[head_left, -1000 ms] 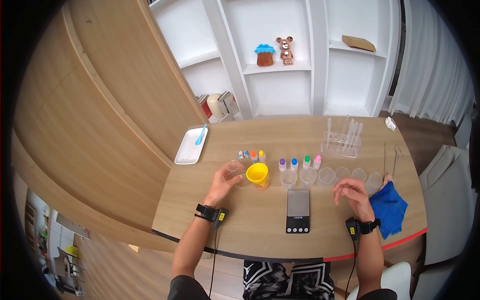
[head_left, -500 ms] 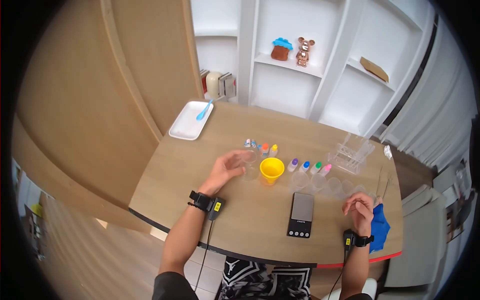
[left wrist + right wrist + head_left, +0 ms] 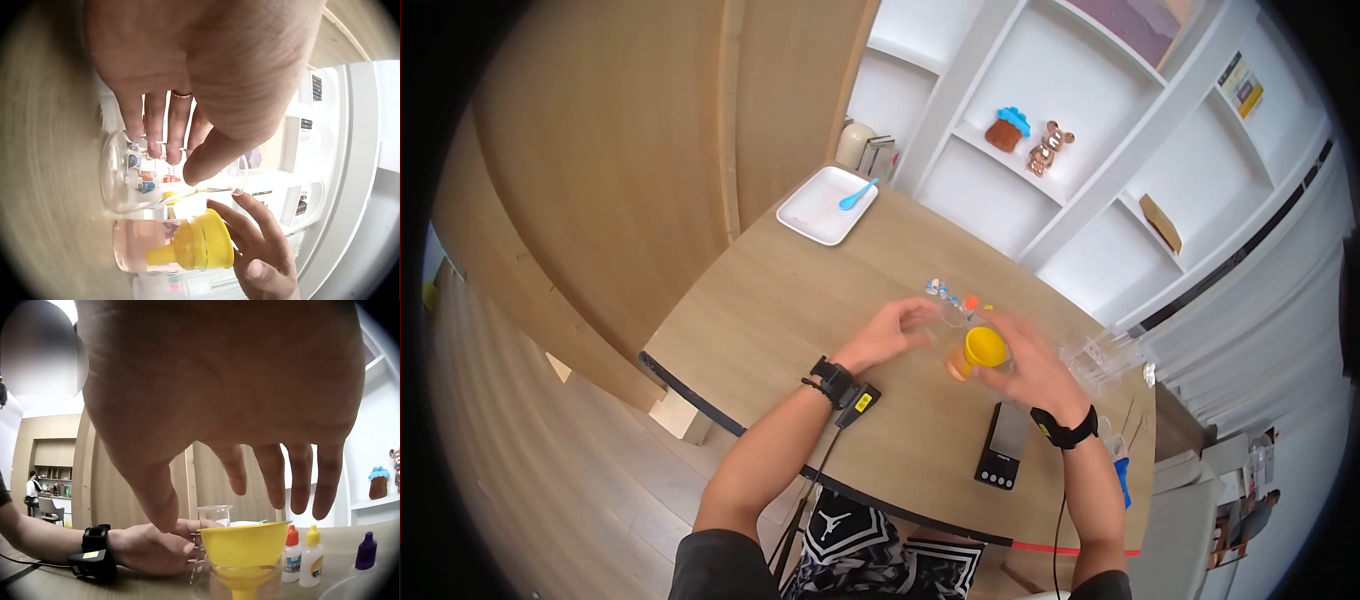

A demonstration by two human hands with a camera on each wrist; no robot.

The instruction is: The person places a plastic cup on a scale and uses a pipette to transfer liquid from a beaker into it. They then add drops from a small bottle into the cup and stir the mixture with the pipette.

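Observation:
My left hand [image 3: 890, 335] has its fingers and thumb curled round a clear glass flask [image 3: 115, 178], which stands beside a beaker of pale pink liquid [image 3: 132, 245]. A yellow funnel [image 3: 985, 346] sits in that beaker, its spout pointing down inside. Over the funnel [image 3: 244, 547], my right hand [image 3: 1035, 370] hangs with fingers spread and apart, holding nothing. In the left wrist view a right fingertip appears close to the flask's rim; whether they touch I cannot tell.
Dropper bottles [image 3: 311, 559] stand behind the funnel. A black scale [image 3: 1003, 445] lies nearer the front edge, a white tray [image 3: 805, 222] with a blue spoon [image 3: 855, 196] at the back left, and a clear rack [image 3: 1100, 362] to the right.
My right hand has moved left from beside the blue cloth to the funnel, its fingers opening out. My left hand stays at the flask. The head view has turned and tilted.

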